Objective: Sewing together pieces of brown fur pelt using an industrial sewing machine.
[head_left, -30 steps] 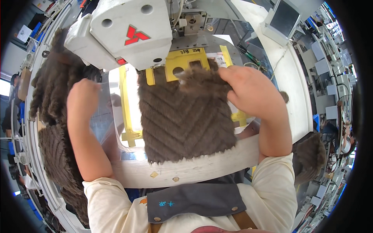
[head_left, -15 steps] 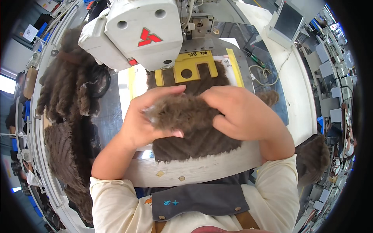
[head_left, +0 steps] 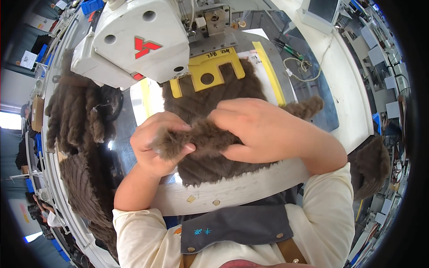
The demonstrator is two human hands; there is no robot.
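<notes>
Left head-worn fisheye, facing down, near hands

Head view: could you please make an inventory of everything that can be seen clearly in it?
fur strip: one, brown, above the fur panel
fur panel: one, dark brown, partly under the yellow plate
yellow plate: one, yellow, beside the sewing machine head
sewing machine head: one, white with red marks, upper left
yellow strips: at least two, yellow, either side of the panel
fur pieces: several, brown, far left
fur bundle: at least one, brown, far right
monitor: one, grey and white, upper right
apron: one, dark grey, bottom
left grip: one, bare, on the strip
right grip: one, bare, on the strip
</notes>
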